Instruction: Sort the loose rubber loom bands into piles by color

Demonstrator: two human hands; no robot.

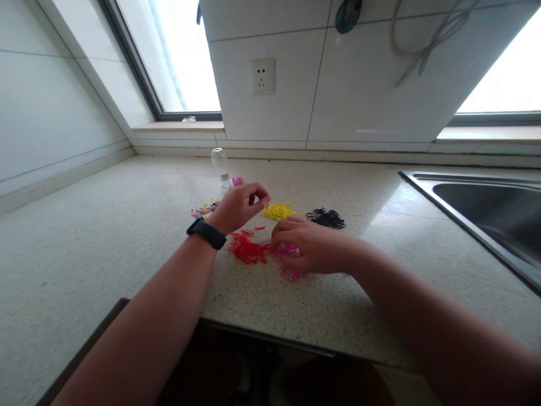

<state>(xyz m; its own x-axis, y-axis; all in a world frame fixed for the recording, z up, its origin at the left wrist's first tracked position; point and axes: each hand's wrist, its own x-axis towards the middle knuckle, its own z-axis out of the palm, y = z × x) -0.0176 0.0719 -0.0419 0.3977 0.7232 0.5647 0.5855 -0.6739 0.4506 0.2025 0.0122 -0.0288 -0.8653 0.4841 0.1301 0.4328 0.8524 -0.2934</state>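
Note:
Small rubber bands lie on the counter in piles sorted by colour. My left hand (243, 206), with a dark watch on its wrist, hovers over the piles, thumb and forefinger pinched together; whatever is at the fingertips is too small to name. Below it is the red pile (248, 249). My right hand (310, 246) is closed over the pink rubber bands (291, 250), some showing between its fingers. Beyond the hands sit the yellow pile (279, 211) and the black pile (327, 218). A mixed-colour pile (203, 210) is partly hidden behind my left hand.
A clear bottle (220, 166) stands at the back beside a pink object (237, 181), perhaps its cap. The steel sink (426, 189) is set into the counter (139, 225) at right. A socket (263, 76) and a hanging cable (426, 51) are on the tiled wall.

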